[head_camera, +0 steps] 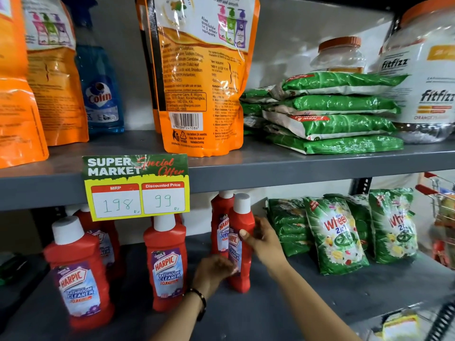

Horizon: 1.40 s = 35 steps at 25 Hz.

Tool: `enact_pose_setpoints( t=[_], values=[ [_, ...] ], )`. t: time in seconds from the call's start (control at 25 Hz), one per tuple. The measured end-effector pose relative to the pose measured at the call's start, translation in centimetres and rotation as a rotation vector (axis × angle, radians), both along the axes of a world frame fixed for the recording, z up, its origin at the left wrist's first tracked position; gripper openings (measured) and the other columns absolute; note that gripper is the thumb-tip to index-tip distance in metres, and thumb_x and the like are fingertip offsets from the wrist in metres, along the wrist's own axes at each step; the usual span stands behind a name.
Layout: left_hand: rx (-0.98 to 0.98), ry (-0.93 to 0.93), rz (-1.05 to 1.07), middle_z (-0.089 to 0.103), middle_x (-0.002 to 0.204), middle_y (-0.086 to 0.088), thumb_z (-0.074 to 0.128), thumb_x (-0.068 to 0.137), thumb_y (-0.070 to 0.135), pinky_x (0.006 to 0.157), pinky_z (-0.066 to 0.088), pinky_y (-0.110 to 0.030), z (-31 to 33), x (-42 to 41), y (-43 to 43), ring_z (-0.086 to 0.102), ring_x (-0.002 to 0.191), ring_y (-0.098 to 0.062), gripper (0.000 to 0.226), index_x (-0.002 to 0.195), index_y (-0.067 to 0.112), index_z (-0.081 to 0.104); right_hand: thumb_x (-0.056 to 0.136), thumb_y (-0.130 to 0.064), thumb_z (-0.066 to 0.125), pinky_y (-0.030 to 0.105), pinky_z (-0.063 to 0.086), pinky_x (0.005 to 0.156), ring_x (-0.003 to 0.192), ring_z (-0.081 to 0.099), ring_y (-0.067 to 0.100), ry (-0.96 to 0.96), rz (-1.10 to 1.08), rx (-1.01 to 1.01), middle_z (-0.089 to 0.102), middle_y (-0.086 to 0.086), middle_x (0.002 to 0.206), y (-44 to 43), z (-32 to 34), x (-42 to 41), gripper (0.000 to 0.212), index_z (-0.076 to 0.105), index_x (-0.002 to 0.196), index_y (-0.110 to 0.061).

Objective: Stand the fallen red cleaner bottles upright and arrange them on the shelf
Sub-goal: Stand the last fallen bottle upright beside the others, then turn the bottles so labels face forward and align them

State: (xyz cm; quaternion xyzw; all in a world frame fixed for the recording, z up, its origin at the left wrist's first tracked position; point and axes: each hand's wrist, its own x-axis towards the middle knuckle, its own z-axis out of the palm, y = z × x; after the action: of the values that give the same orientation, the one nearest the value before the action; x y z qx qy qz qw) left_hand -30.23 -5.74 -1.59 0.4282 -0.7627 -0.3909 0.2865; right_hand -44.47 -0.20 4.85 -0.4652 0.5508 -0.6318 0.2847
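1. The grey lower shelf (320, 303) fills the bottom half of the frame; its right end runs out of view at the lower right.
2. Five or six red cleaner bottles stand on it, all with the long axis vertical and the white cap up. The front left bottle (78, 274) at lower left leans slightly, label facing the camera. The middle bottle (166, 264) stands straight at centre.
3. The held bottle (240, 244), right of centre, is upright, cap pointing up, label turned leftward.
4. A rear bottle (220, 227) stands touching it on its left; its cap is partly cut off by the upper shelf's edge.
5. More bottles at back left (98, 232) are mostly hidden by the price card (136, 187) and the front bottle.
6. The right hand (264, 238) wraps the held bottle's upper body, thumb in front, fingers behind.
7. The left hand (213, 273) closes round its lower part; motion blur obscures the fingertips.
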Motion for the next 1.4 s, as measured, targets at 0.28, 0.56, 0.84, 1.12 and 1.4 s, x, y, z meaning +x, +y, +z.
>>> enact_pose_setpoints(
  t=[0.28,0.56,0.84,1.12,1.4],
  values=[
    [0.146,0.369,-0.012,0.061,0.095,0.002,0.061,0.071,-0.016,0.058,0.056,-0.017,0.4,-0.7,-1.0,0.062,0.084,-0.015,0.048,0.109,0.012,0.051,0.091,-0.006,0.048,0.019,0.055,0.064,0.078,0.064,0.013,-0.088,0.105,-0.025,0.067,0.005,0.091,0.1,0.0,-1.0,0.014,0.057,0.098,-0.015],
    [0.208,0.388,-0.019,0.074,0.081,0.016,0.084,0.052,0.020,0.079,0.056,-0.029,-0.2,-1.0,-0.7,0.068,0.086,-0.008,0.043,0.088,0.029,0.064,0.095,-0.016,0.041,0.036,0.050,0.073,0.076,0.061,0.012,-0.135,0.216,0.070,0.065,0.000,0.086,0.1,0.0,-1.7,0.015,0.056,0.097,-0.020],
    [0.174,0.342,0.018,0.069,0.100,0.000,0.083,0.060,0.019,0.088,0.054,-0.042,0.1,-0.7,0.2,0.066,0.097,-0.021,0.036,0.086,0.032,0.062,0.095,-0.019,0.040,0.045,0.053,0.081,0.088,0.063,0.020,-0.146,0.237,0.044,0.066,0.007,0.097,0.3,-0.8,-1.8,0.019,0.056,0.105,-0.019],
    [0.119,0.253,0.010,0.067,0.109,-0.002,0.078,0.067,0.021,0.093,0.052,-0.040,1.0,-0.8,0.9,0.063,0.101,-0.019,0.047,0.109,0.020,0.059,0.090,-0.024,0.047,0.024,0.058,0.066,0.076,0.068,0.014,-0.314,0.063,-0.088,0.072,0.001,0.083,0.6,-2.0,0.4,0.017,0.062,0.093,-0.016],
    [-0.048,0.239,0.163,0.067,0.084,0.006,0.069,0.077,0.028,0.081,0.052,-0.029,3.0,3.3,2.7,0.064,0.083,-0.011,0.027,0.102,0.017,0.065,0.089,-0.020,0.056,0.018,0.049,0.059,0.074,0.055,0.017,-0.450,-0.537,-0.111,0.060,0.006,0.078,3.0,-5.8,6.3,0.015,0.058,0.089,-0.005]
  ],
)
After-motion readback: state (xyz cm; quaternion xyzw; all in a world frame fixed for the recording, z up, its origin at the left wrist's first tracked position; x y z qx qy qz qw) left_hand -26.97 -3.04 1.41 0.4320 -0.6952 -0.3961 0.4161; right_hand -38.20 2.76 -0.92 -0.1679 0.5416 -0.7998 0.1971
